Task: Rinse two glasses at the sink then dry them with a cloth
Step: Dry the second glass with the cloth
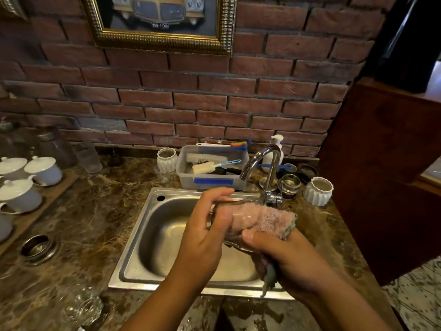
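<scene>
Step in hand: drying, judged from the pink cloth (pixel 274 219) on the glass (pixel 238 212) and no water seen at the tap (pixel 262 161) behind the sink (pixel 133 259).

The glass is held on its side in the air above the sink, approx. over the basin's middle. The left hand (pixel 205 235) has its fingers curled over the top of the glass and its thumb on the near side, gripping the end. The right hand (pixel 293 256) grips the cloth, thumb pressed onto it; its other fingers are hidden under the fabric, so can't tell how they lie. Part of the cloth shows through the glass wall, so it looks pushed inside. A loose tail hangs below the right hand toward the sink's front edge.

Progress, as a guess: glass 1 of 2 is being dried. A blurred clear thing on the counter at the sink's front-left corner (pixel 83 306) may be glass no. 2, but can't tell if it's wet or done.

Next move needs: left hand firm, since wet glass slips; right hand to twist the cloth vs. the inner wall, then wipe the outside and rim; then set it down beside the sink, away from the edge.
</scene>
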